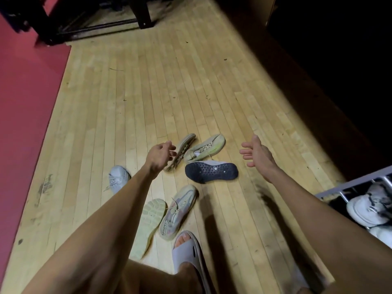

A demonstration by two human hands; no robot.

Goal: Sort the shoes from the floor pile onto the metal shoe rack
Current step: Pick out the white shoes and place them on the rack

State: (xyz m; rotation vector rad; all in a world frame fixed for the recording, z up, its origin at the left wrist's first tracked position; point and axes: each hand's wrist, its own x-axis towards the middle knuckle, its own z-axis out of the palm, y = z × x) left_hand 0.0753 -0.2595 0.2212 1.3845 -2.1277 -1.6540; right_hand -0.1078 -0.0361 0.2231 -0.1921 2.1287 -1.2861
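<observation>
Several shoes lie scattered on the wooden floor. A dark-soled shoe (211, 172) lies sole up in the middle. Beyond it sit a beige sneaker (204, 148) and a beige boat shoe on its side (182, 150). Nearer me lie a grey boat shoe (178, 211), a pale green-soled shoe turned over (149, 223) and a white sneaker (118, 178). My left hand (161, 154) hovers by the tilted boat shoe, fingers loosely curled, holding nothing. My right hand (255, 152) is open to the right of the pile. The metal shoe rack (347, 185) is at the right edge.
White sneakers (370, 205) sit on the rack. My foot in a grey slide sandal (187, 250) stands just below the pile. A red mat (25, 98) covers the floor at left. Dark furniture (89, 20) stands at the far end.
</observation>
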